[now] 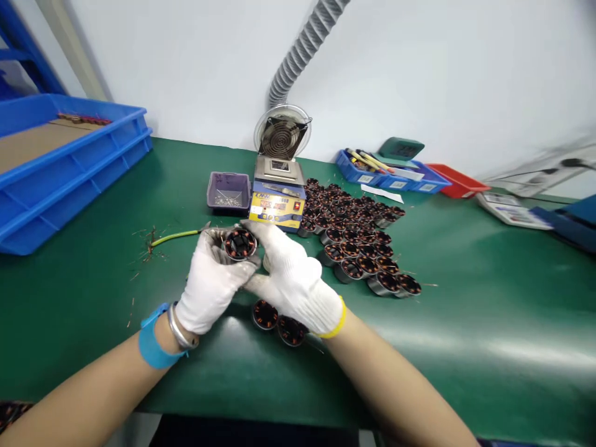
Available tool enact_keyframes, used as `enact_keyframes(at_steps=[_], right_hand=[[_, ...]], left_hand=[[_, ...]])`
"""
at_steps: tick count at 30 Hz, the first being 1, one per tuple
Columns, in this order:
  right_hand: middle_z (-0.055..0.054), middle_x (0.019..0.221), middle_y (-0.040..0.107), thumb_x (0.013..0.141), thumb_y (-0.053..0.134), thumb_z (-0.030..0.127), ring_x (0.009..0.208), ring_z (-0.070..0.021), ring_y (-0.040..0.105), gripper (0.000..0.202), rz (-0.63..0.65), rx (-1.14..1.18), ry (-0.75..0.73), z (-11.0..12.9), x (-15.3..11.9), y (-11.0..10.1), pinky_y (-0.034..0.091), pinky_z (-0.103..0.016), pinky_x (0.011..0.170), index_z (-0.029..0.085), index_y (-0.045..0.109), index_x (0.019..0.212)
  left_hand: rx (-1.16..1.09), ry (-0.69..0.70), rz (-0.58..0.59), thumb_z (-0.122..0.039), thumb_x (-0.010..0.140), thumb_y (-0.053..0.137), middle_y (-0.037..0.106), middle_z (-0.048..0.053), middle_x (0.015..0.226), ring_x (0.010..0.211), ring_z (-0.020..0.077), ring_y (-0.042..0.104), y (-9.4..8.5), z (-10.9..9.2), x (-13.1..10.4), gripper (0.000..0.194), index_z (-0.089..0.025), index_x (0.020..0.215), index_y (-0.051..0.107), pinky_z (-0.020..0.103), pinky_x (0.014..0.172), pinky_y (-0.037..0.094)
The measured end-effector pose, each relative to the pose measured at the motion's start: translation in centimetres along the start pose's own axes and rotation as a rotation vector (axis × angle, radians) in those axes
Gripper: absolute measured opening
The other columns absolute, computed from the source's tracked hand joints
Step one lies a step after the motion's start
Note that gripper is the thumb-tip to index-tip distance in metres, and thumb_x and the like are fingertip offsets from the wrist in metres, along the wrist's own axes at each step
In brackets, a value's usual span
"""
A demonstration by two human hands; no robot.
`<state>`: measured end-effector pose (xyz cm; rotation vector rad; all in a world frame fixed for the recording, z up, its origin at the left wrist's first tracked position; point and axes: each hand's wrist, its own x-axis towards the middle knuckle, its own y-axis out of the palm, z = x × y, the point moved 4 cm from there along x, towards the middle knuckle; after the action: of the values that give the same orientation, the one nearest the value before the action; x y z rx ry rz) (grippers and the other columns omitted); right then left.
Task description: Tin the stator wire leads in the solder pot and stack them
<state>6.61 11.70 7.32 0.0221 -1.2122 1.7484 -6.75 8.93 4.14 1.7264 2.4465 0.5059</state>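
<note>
A round motor stator (239, 244) in a metal ring, with copper windings around a dark core, is held up over the bench. Gloved in white, my left hand (205, 282) wraps its fingers around the left side and underside. From the right, my right hand (300, 276) closes on the same part, fingers at the top edge and thumb below. Two similar stators, a left one (265, 315) and a right one (292, 331), sit on the bench below my right hand. Cutters with a yellow-green handle (176, 236) lie left of the held part.
Behind my hands stands a blue-yellow heating unit (278, 208), beside a purple tray (217, 180) of small wire bits. Rows of stators (356, 236) fill the bench to the right. A large blue crate (93, 164) is at left; small blue bins (388, 181) and a red bin (459, 180) stand behind.
</note>
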Motion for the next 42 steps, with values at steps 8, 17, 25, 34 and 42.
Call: enact_keyframes(at_steps=[8,17,25,34,42], right_hand=[[-0.009,0.121,0.069,0.079,0.059,0.009,0.113,-0.0228,0.067,0.045,-0.028,-0.17,-0.205,0.9,-1.0,-2.4,0.056,-0.036,0.096,0.021,0.059,0.123],[-0.011,0.117,0.071,0.075,0.056,0.004,0.109,-0.0243,0.068,0.047,-0.085,-0.298,-0.176,0.8,-2.9,-4.1,0.058,-0.039,0.094,0.018,0.059,0.119],[-0.013,0.114,0.07,0.076,0.06,0.007,0.107,-0.0242,0.069,0.042,-0.146,-0.209,-0.22,1.0,-4.5,-4.7,0.059,-0.04,0.094,0.019,0.057,0.115],[-0.01,0.115,0.071,0.073,0.058,0.006,0.109,-0.0245,0.068,0.042,-0.12,-0.157,-0.119,0.4,-4.9,-4.7,0.056,-0.041,0.097,0.022,0.06,0.111],[-0.007,0.124,0.068,0.069,0.063,0.014,0.112,-0.0255,0.067,0.043,-0.017,-0.17,0.085,-1.3,-5.5,-4.7,0.056,-0.038,0.094,0.023,0.062,0.111]], left_hand=[[0.168,0.39,0.115,-0.025,0.071,0.077,0.063,0.006,0.13,0.119,0.0244,0.061,-0.8,-2.1,0.1,0.037,-0.026,0.106,0.066,0.036,0.106,0.046],[0.438,0.257,0.458,-0.026,0.076,0.061,0.051,0.0,0.057,0.054,0.0159,0.045,-1.0,-3.4,-0.2,0.021,-0.023,0.057,0.053,0.03,0.052,0.038],[0.291,-0.04,0.451,-0.03,0.077,0.073,0.062,0.001,0.066,0.06,0.0142,0.054,1.0,-1.3,-2.5,0.013,-0.02,0.071,0.067,0.026,0.057,0.047],[0.187,-0.019,0.205,-0.062,0.071,0.076,0.059,0.002,0.062,0.05,0.0142,0.052,0.4,-2.4,-2.2,0.042,-0.021,0.065,0.068,0.025,0.041,0.041],[0.33,0.255,-0.053,-0.027,0.07,0.077,0.061,-0.003,0.06,0.048,0.0113,0.05,-0.7,-2.4,-1.9,0.012,-0.022,0.071,0.066,0.024,0.044,0.042]])
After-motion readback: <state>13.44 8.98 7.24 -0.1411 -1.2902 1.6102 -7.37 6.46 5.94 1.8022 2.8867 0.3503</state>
